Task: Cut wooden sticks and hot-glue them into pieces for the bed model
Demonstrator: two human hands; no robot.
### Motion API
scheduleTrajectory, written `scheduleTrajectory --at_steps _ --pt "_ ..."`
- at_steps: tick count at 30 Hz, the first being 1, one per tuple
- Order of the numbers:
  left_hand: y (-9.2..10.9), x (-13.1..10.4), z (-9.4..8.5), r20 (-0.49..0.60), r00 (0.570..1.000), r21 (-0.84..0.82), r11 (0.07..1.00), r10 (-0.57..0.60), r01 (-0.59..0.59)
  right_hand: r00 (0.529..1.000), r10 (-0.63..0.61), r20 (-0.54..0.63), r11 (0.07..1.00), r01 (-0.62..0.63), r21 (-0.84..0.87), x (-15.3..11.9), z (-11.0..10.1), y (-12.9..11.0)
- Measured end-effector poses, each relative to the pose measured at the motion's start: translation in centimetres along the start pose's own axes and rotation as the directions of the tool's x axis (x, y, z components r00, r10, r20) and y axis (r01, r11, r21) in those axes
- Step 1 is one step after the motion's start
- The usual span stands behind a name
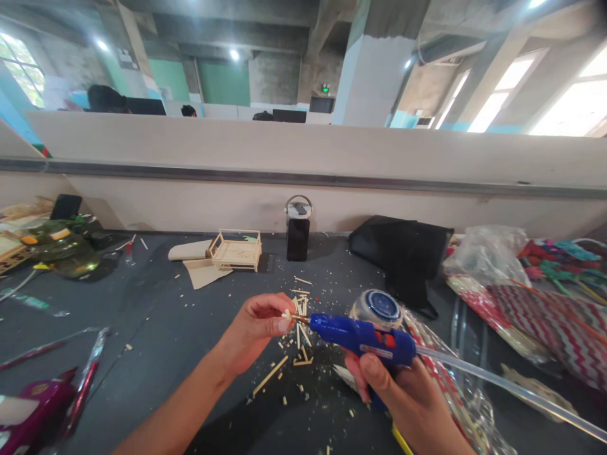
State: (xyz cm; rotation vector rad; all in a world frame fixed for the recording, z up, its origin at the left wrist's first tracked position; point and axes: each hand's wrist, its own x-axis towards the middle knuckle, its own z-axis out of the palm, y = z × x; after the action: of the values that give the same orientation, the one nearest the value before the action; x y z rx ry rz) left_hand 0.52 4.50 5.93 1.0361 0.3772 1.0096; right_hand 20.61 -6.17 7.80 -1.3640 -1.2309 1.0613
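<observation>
Near the middle, my left hand (258, 325) pinches a small pale wooden piece (287, 315) between thumb and fingers. A blue hot glue gun (363, 338) lies in the grip of my right hand (403, 392), its metal nozzle at the small piece. A long clear glue stick (497, 379) sticks out of the gun's back end toward the right. Below and behind the nozzle, thin wooden sticks (303, 335) and crumbs are scattered on the dark table (171, 341). A small wooden frame model (237, 251) stands farther back, left of the middle.
A phone (298, 239) leans upright at the back. Right of it are a black cloth (403, 246), a round jar (379, 306) and plastic-wrapped materials (497, 309). Pens (88, 379), a purple tool (35, 411) and a bottle (66, 249) lie left. A partition (237, 145) runs behind.
</observation>
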Motion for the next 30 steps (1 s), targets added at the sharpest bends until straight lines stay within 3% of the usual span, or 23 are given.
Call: scheduleTrajectory --at_steps 5,12,20,25,27,30 --pt "0.1 0.0 0.1 -0.007 1.000 0.009 1.000 0.004 -0.004 1.000 0.011 -0.005 1.000 -0.011 0.005 -0.1 0.0 -0.6" --pt "-0.2 0.0 0.1 0.002 1.000 0.012 1.000 0.007 -0.007 0.983 -0.100 0.151 0.995 0.103 -0.013 0.3 -0.6 -0.5" --pt "-0.1 0.0 0.1 0.007 1.000 0.016 1.000 0.013 -0.013 0.997 -0.046 0.061 0.997 0.042 0.061 -0.5 -0.2 -1.8" --pt "-0.1 0.0 0.1 -0.014 1.000 0.002 1.000 0.006 -0.006 0.993 -0.112 0.047 0.990 0.108 0.087 -0.7 -1.0 -1.7" --pt "-0.1 0.1 -0.1 -0.012 1.000 0.007 1.000 0.014 -0.014 0.987 -0.158 -0.022 0.980 0.159 0.122 -0.8 -1.6 -2.1" --pt "0.2 0.3 -0.5 -0.004 0.999 0.025 0.998 0.050 -0.050 0.950 -0.225 -0.216 0.966 0.246 0.075 -0.2 -2.9 -3.0"
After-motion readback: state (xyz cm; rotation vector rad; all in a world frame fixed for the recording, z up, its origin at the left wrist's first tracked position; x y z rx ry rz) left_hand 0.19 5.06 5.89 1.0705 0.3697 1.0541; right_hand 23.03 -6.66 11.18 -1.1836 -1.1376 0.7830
